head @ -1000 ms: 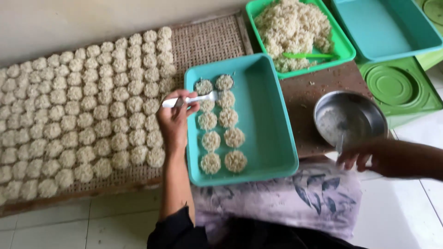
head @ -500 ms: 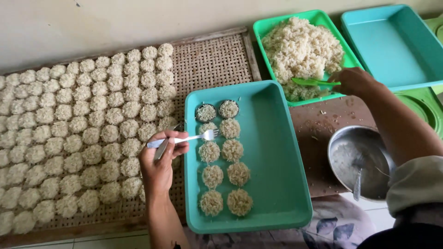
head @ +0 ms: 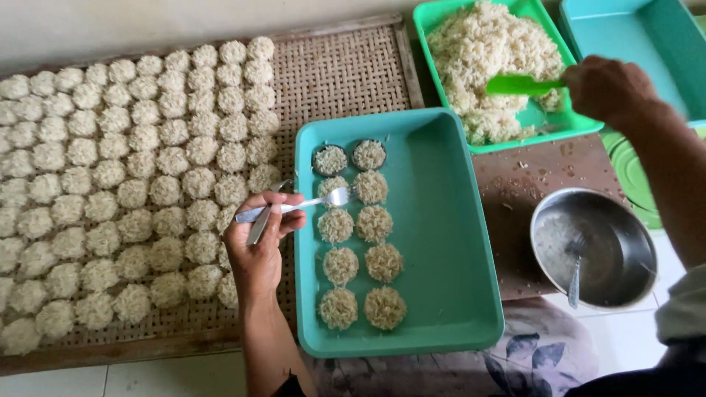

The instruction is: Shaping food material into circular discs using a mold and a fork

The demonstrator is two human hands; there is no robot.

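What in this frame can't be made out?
- Head view: left hand covers the rice rounds beneath it on the woven tray.
- Right hand's grip hides the green scoop's handle.
- Upper teal tub is cut off by the edge.
- Steel bowl's contents are unclear.

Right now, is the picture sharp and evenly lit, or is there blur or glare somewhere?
Head view: soft, even light with faint shadows; the rice cakes on the woven tray and in the teal tray look crisp. The right hand on the green scoop is slightly motion-blurred. The left hand with its fork is sharp. The metal bowl shows a dull sheen, no harsh glare.
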